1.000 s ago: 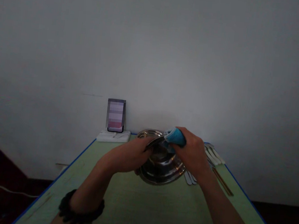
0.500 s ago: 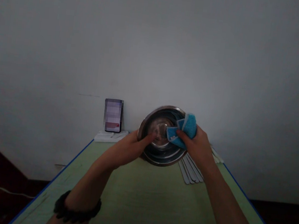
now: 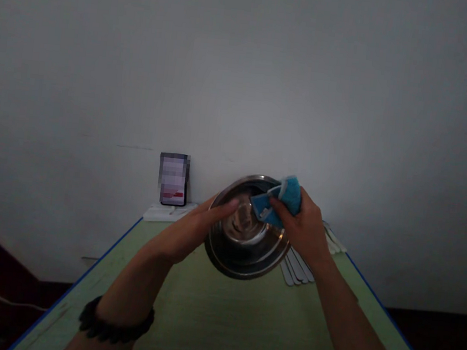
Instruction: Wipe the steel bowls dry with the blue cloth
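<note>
A shiny steel bowl (image 3: 244,268) is held up above the table, its inside tilted toward me. My left hand (image 3: 194,226) grips its left rim, thumb inside and the other fingers hidden behind. In my right hand (image 3: 307,227) a folded blue cloth (image 3: 289,197) is pinched, thumb on the near side. The cloth lies over the bowl's upper right rim, one corner reaching inside. A dark beaded bracelet (image 3: 115,324) circles my left wrist.
A phone (image 3: 173,180) leans upright on a white stand (image 3: 166,213) against the wall. Several flat grey strips (image 3: 296,268) lie behind the bowl on the green table (image 3: 234,325). More pale strips (image 3: 333,238) lie at the back right corner. Blue edging lines the table.
The bowl has tipped and dropped slightly toward me, showing more of its lower rim. My right hand with the cloth has shifted a little left, and my left thumb lies higher inside the bowl.
</note>
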Available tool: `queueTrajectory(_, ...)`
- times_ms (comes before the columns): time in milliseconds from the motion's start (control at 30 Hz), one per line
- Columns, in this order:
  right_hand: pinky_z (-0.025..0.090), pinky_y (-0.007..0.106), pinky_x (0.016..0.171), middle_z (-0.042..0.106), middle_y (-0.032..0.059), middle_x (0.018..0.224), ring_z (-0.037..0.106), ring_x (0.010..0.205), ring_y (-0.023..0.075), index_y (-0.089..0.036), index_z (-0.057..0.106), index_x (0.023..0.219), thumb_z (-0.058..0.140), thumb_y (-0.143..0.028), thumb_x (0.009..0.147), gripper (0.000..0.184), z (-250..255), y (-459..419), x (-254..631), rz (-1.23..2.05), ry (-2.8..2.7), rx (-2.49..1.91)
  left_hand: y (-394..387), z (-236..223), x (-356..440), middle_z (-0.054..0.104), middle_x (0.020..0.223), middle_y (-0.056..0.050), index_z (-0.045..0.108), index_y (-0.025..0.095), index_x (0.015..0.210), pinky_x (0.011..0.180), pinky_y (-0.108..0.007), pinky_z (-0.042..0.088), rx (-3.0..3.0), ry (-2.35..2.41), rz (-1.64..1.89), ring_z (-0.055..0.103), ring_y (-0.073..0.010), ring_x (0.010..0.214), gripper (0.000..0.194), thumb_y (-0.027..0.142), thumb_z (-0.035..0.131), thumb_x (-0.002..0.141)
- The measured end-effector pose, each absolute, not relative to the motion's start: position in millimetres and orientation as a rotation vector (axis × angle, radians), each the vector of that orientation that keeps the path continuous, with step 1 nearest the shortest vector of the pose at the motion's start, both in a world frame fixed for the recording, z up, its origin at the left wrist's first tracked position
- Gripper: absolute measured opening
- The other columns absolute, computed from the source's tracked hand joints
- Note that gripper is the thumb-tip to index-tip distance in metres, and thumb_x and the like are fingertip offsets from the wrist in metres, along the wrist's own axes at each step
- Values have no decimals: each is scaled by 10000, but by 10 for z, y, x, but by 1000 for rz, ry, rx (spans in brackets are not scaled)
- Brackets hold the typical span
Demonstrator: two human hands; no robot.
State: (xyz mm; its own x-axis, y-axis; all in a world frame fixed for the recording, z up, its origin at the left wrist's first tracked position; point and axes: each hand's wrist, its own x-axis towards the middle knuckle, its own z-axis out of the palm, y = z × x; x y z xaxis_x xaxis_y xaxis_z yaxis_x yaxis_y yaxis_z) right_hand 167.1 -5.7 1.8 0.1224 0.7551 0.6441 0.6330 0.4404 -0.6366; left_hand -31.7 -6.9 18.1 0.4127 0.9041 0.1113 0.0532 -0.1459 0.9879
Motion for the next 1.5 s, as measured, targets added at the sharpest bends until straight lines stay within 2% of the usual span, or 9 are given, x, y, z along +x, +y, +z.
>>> queueTrajectory(267,439,387,825,652,76,932,594,901,223,-177,588,985,417,-512,833,405,-87,8,1590,457,-1521,-1261,71,136,-205,711,874,-83,570,146,1129,704,-332,537,1246,888,1275,661,-227,826,490,500,445,814)
queueTrajectory(467,379,446,969,618,65,1121,514,1131,221,-231,555,1152,223,-564,878,544,-131,47,1615,768,-1490,-1155,64,223,-269,706,862,-89,604,119,1064,704,-319,541,1163,935,1261,657,-224,825,433,439,497,793)
queueTrajectory(600,350,444,1008,502,46,1252,409,1227,200,-298,423,1283,302,-496,888,458,-132,47,1656,580,-1538,-1090,65,232,-292,705,833,-96,607,123,1067,675,-332,545,1239,990,1241,658,-238,804,466,475,451,804)
queueTrajectory(700,380,431,973,421,81,1242,427,1173,215,-309,428,1273,440,-439,851,442,-127,26,1649,289,-1592,-1158,60,217,-275,707,835,-95,613,131,1063,685,-334,542,1282,926,1191,657,-240,812,481,502,449,803)
queueTrajectory(967,460,396,830,457,79,1121,512,977,206,-226,437,1042,652,-406,692,449,-130,23,1601,-3,-1381,-1157,31,195,-252,706,886,-73,578,161,1119,678,-290,536,1210,846,1208,657,-213,818,459,474,519,788)
queueTrajectory(1067,428,384,866,491,81,1119,510,1008,204,-221,418,1009,611,-387,733,375,-108,10,1608,24,-1477,-1144,38,192,-269,710,865,-70,572,164,1126,668,-291,537,1226,866,1181,660,-211,801,466,485,495,798)
queueTrajectory(1167,438,378,783,549,74,974,548,873,203,-207,393,990,528,-447,783,344,-99,-5,1602,64,-1509,-1264,53,185,-286,712,848,-67,571,172,1129,666,-293,537,1246,887,1153,663,-209,793,475,504,470,805)
queueTrajectory(1300,403,383,716,538,82,823,506,781,225,-184,424,902,375,-489,851,313,-101,-6,1598,-169,-1505,-1462,92,159,-315,714,835,-77,593,160,1099,651,-298,536,1231,866,1111,664,-218,782,480,515,464,804)
queueTrajectory(1500,363,373,736,525,78,797,472,774,224,-182,438,877,275,-431,904,298,-147,46,1677,-385,-1545,-1505,153,108,-374,713,870,-93,616,139,1056,643,-284,531,1196,897,1022,662,-220,808,495,534,457,803)
